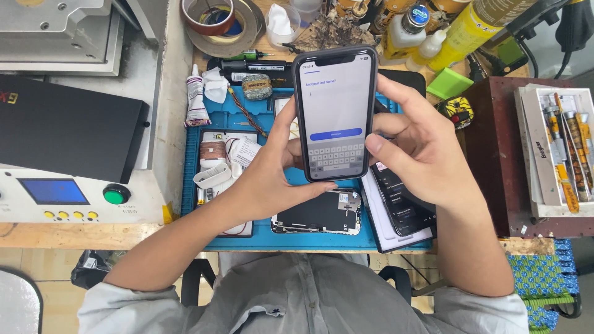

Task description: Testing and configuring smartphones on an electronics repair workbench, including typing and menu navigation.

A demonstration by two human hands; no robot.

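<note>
Two hands hold one phone up over the blue mat on the counter. The left hand wraps its fingers around the phone's left edge, and its thumb lies under the bottom edge. The right hand grips the right edge, thumb on the lit screen. Under the phone lies an open phone back. Another dark phone lies just right of it. A tool tray sits far right.
</note>
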